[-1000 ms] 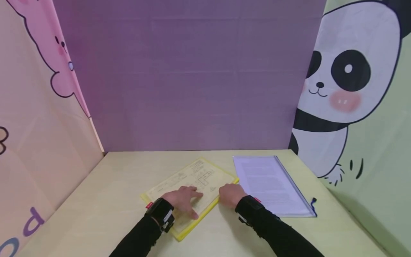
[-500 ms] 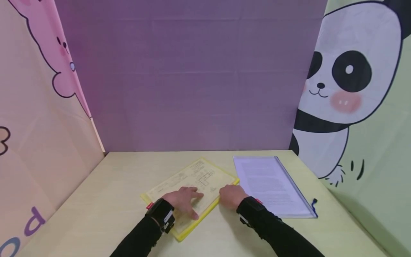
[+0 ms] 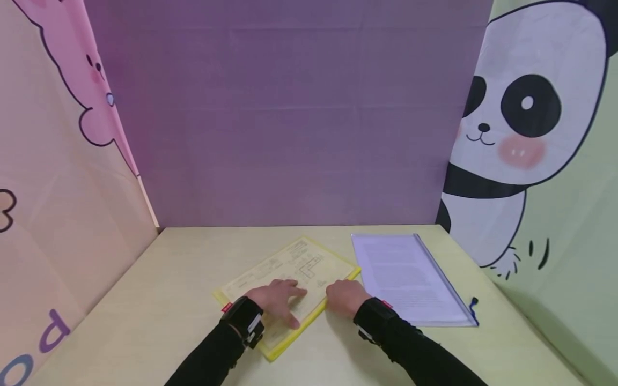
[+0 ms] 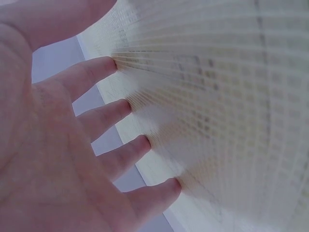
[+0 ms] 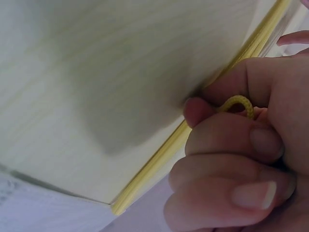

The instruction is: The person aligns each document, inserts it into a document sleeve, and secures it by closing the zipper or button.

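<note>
1. Cartoon panels wall in a pale wooden tabletop (image 3: pixel 159 300): a pink animal panel (image 3: pixel 53 134) on the left, a plain purple backdrop (image 3: pixel 289 118) behind, a panda panel (image 3: pixel 526 134) on the right.

2. Left of centre lies a yellow zip folder (image 3: pixel 289 273), flat on the tabletop and turned at an angle, with a printed sheet showing through its mesh face.

3. The left hand (image 3: pixel 275 303) rests on the near part of the folder. Its fingers (image 4: pixel 104 116) are straight and spread, tips pressing the mesh, so this hand pins the folder down and grasps nothing.

4. The right hand (image 3: pixel 345 296) sits at the folder's near right edge. In the right wrist view its fingers (image 5: pixel 231 140) are curled tight and pinch a small yellow cord loop (image 5: pixel 236 102), which looks like the zip pull, right against the yellow edge strip (image 5: pixel 159 162).

5. Further right, apart from the hands, a clear document pouch (image 3: pixel 405 276) with a blue zip edge lies flat, full of printed pages.

6. Judging by the grips, the step in hand is working the yellow folder's zip: one hand braces, the other has the pull. The next move would call for a steady draw along the edge strip while the left palm keeps the folder from sliding or lifting; which way the zip should travel I cannot tell.
</note>
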The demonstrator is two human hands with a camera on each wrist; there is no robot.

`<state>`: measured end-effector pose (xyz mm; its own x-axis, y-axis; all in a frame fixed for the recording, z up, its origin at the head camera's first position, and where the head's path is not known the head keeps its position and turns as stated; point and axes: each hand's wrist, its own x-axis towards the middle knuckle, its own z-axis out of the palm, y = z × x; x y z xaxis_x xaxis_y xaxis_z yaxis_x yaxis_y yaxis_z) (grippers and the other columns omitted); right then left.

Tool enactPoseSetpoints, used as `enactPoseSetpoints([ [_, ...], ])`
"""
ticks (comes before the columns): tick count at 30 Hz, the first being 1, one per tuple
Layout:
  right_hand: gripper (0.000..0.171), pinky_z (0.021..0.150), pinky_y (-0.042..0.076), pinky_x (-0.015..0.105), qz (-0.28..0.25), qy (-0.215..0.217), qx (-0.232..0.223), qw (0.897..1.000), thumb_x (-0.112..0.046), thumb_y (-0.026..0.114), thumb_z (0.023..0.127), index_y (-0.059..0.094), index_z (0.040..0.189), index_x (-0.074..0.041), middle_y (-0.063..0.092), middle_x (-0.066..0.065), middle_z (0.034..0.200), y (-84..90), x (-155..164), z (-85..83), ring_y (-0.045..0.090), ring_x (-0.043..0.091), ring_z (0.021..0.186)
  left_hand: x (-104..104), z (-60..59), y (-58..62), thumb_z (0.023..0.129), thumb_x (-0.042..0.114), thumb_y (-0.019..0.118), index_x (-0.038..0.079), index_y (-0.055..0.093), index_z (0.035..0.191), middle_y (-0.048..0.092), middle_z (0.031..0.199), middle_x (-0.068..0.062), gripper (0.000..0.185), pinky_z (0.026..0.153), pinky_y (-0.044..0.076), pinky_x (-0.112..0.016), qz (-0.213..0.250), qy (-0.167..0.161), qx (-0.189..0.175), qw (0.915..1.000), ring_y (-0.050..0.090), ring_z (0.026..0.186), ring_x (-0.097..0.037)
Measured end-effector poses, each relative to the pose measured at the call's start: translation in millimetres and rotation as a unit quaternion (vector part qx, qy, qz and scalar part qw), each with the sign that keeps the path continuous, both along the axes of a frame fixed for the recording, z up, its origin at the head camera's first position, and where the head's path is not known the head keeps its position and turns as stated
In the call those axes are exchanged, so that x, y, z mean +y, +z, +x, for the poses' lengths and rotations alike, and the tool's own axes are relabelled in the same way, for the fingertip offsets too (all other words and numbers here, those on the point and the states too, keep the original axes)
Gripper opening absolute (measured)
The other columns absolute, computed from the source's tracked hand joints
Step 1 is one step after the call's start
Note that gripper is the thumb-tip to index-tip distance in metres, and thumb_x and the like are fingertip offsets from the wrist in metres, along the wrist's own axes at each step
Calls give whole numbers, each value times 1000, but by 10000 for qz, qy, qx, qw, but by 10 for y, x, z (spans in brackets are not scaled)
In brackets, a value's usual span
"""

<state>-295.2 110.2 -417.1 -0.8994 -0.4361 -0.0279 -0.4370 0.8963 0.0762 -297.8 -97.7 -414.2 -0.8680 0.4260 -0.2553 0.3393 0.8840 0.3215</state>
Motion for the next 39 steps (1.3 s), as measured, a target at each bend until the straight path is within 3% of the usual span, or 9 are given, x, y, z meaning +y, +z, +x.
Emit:
enactPoseSetpoints([
  [7,21,59,43,35,65,-40,-184,9998,-16,62,95,61,75,-10,51,2,66,16,-30,21,46,21,60,9,14,26,77,45,87,31,55,148,37,162,-4,79,110,34,-66,59,23,-65,10000,30,148,-33],
  [18,20,56,45,35,161,68,49,9998,-16,64,92,62,73,-10,51,2,64,-8,-63,56,47,20,58,1,-11,-15,76,47,87,34,56,147,38,161,-2,78,110,33,-67,86,238,-123,9996,30,149,-32],
  [39,21,55,44,35,191,285,36,9994,-17,64,93,61,73,-10,50,1,64,-9,-82,107,46,20,56,2,10,-1,77,45,87,32,56,147,38,161,-4,78,112,33,-65,142,128,-55,9998,31,148,-33],
])
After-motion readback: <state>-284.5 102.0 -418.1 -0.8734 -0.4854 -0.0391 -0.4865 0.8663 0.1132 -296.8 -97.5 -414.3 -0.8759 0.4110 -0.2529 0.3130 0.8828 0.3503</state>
